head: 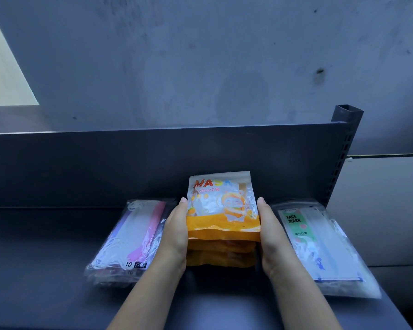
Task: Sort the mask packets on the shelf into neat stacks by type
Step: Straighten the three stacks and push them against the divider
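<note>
A stack of orange mask packets with a cartoon figure and the word MASK lies in the middle of the dark shelf. My left hand presses flat against the stack's left side, and my right hand presses against its right side, fingers straight. To the left lies a stack of clear packets with pink and white masks. To the right lies a stack of clear packets with a green FACE MASK label.
The shelf's dark back panel rises just behind the packets. A perforated metal upright stands at the back right, and the shelf's right edge runs close beside the right stack. A grey concrete wall is behind.
</note>
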